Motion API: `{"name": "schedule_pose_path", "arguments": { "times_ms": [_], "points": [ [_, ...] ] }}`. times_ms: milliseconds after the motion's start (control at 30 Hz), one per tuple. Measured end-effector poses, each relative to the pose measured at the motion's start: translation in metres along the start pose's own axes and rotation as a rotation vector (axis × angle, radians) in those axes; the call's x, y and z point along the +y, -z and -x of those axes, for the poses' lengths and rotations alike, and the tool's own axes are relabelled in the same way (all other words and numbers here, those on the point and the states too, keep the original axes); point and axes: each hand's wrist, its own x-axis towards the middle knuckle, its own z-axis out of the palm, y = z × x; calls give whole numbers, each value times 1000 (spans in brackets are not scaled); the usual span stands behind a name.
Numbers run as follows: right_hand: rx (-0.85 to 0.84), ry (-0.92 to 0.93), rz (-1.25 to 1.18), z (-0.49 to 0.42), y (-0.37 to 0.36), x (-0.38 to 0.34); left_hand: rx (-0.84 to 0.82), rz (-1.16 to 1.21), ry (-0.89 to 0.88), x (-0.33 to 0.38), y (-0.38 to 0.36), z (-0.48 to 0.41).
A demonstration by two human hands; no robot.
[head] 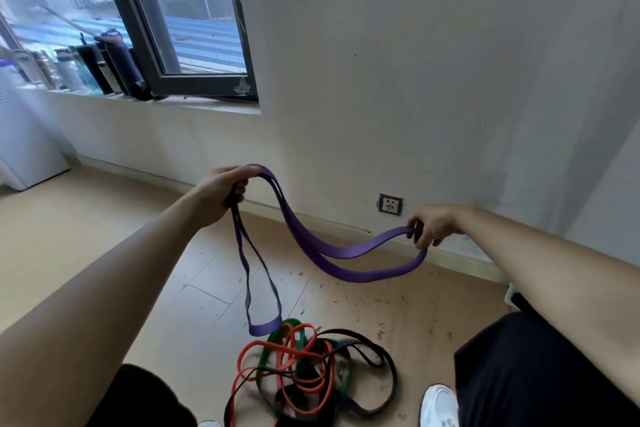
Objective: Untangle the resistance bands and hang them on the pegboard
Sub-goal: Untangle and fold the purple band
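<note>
Purple band point(349, 258) is hanging in the air between both hands, above the floor point(86, 236). One doubled stretch is sagging in a wide curve from left hand point(221, 196) across to right hand point(433, 224); a second loop is dropping straight down from the left hand, its lower end hanging just over the pile below; whether it touches the pile cannot be told.

Left hand is closing its fingers around the band in a fist, raised higher than the right. Right hand is pinching the other end of the band between curled fingers and thumb, held low near the wall socket point(390, 204).

Remaining bands are lying tangled on the floor between the knees: red band point(277, 350), green band point(273, 336) and black band point(388, 360) are crossing over one another in one knot.

Floor around the pile is showing scattered small debris. A white shoe point(438, 404) is sitting at the lower edge, right of the pile. A dark-framed window point(194, 80) is standing open at upper left, with bottles point(86, 69) lining its sill. No pegboard in view.
</note>
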Motion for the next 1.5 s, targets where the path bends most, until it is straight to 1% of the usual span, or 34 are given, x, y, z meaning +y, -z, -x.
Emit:
{"name": "schedule_pose_path", "arguments": {
  "times_ms": [100, 167, 267, 333, 433, 533, 600, 733, 833, 933, 1033, 1100, 1167, 1333, 1433, 1500],
  "points": [
    [14, 23, 54, -4, 0, -5, -24, 14, -38, 7, -11, 0],
    [-25, 33, 101, -7, -1, -9, -50, 0, -55, 10, -18, 0],
    [-86, 79, 46, -5, -5, -26, -55, -71, -76, 13, -30, 0],
    [-56, 191, -106, 3, -6, -48, -68, -159, -106, 13, -38, 0],
    [37, 413, -344, 21, -8, -94, -114, -297, -133, 12, -54, 3],
    [84, 597, -484, 34, -14, -136, -177, -392, -167, 15, -71, 6],
    [130, 681, -521, 36, -19, -153, -228, -449, -189, 19, -74, 9],
    [295, 727, -450, 35, -21, -169, -280, -508, -184, 27, -57, 16],
    [384, 776, -299, 37, -19, -178, -332, -591, -217, 30, -48, 25],
    [406, 790, -153, 37, -21, -186, -300, -741, -318, 31, -45, 32],
    [378, 765, -136, 39, -18, -188, -279, -835, -430, 31, -48, 36],
    [340, 752, -202, 41, -14, -187, -236, -835, -457, 29, -49, 37],
    [315, 750, -258, 44, -10, -185, -204, -800, -422, 23, -50, 36],
    [344, 762, -363, 52, 2, -175, -235, -729, -316, 2, -58, 35],
    [347, 767, -479, 60, 11, -167, -183, -569, -296, 1, -66, 36],
    [354, 771, -503, 65, 15, -164, -160, -427, -320, 4, -72, 36]
  ]
}}
